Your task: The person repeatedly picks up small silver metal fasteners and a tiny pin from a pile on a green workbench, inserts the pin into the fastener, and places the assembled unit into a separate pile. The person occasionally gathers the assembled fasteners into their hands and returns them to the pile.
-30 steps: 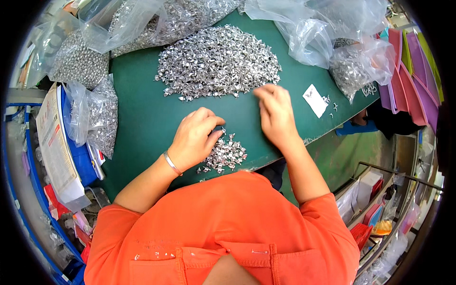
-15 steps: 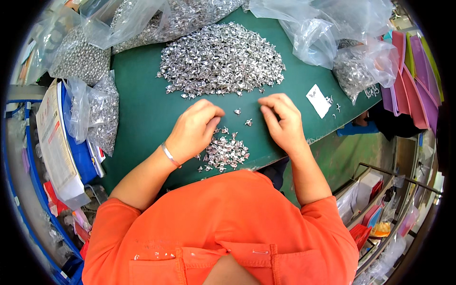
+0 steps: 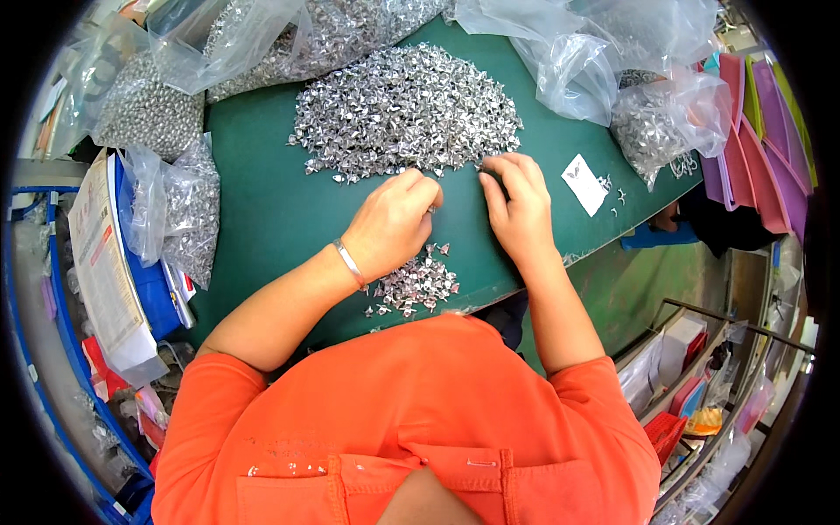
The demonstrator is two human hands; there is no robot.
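Note:
A broad heap of small silver metal pieces (image 3: 407, 109), pronged in shape, lies at the far middle of the green table. A smaller pile of like pieces (image 3: 416, 286) sits near my body. Between them is my left hand (image 3: 392, 223), palm down, with its fingers closed; a bit of a small metal piece shows at the fingertips, mostly hidden. My right hand (image 3: 521, 210) reaches to the near right edge of the heap. Its thumb and forefinger are pinched close about a small piece there.
Clear plastic bags of metal parts stand at the back left (image 3: 149, 109) and left (image 3: 192, 210). Another part-filled bag (image 3: 652, 127) lies at the right, near a white card (image 3: 584, 185) and a few loose pieces. A blue folder with papers (image 3: 131, 254) leans at the left edge.
My left hand has moved right and slightly away from me, and its fingers have closed. My right hand has gone forward to the heap. Two loose pieces between my hands no longer show.

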